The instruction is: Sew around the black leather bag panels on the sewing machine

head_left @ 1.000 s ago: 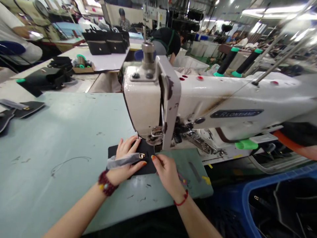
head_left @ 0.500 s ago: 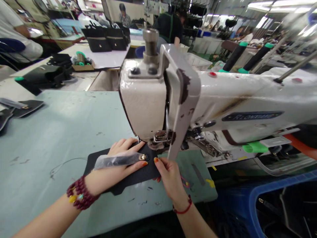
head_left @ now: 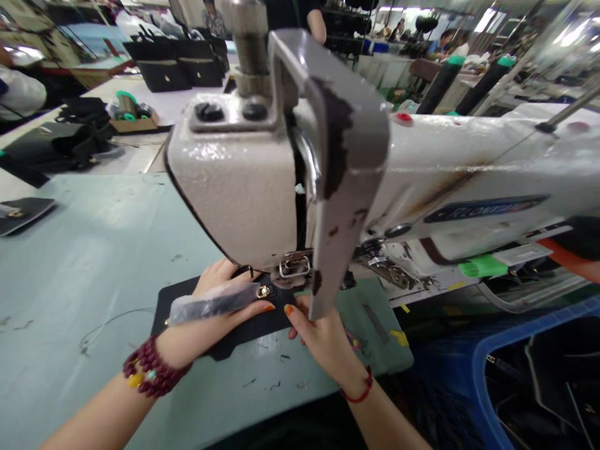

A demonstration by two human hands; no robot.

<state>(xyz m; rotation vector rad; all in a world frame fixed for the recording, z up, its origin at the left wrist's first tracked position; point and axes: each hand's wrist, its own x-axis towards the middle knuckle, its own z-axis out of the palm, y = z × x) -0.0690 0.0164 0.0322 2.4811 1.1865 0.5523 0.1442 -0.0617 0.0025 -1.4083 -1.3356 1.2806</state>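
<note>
A black panel (head_left: 253, 326) lies on the pale green table under the head of a white sewing machine (head_left: 239, 187). It bears a strap in clear wrap (head_left: 210, 305) with a gold clasp (head_left: 265, 291). My left hand (head_left: 225, 300) lies flat on the panel, fingers spread and partly under the strap; the machine head hides some fingertips. My right hand (head_left: 314, 328) pinches the panel's right edge between thumb and fingers, just below the machine's metal lever.
Black pieces (head_left: 25, 214) lie at the table's left edge. A blue basket (head_left: 478, 375) with black pieces stands at the lower right. Black bags (head_left: 173, 72) and a box of thread spools (head_left: 134, 122) are behind. People are in the background.
The view has come closer to the machine, which looks larger. Both hands and the panel appear slightly further left, with the same hold on the panel.
</note>
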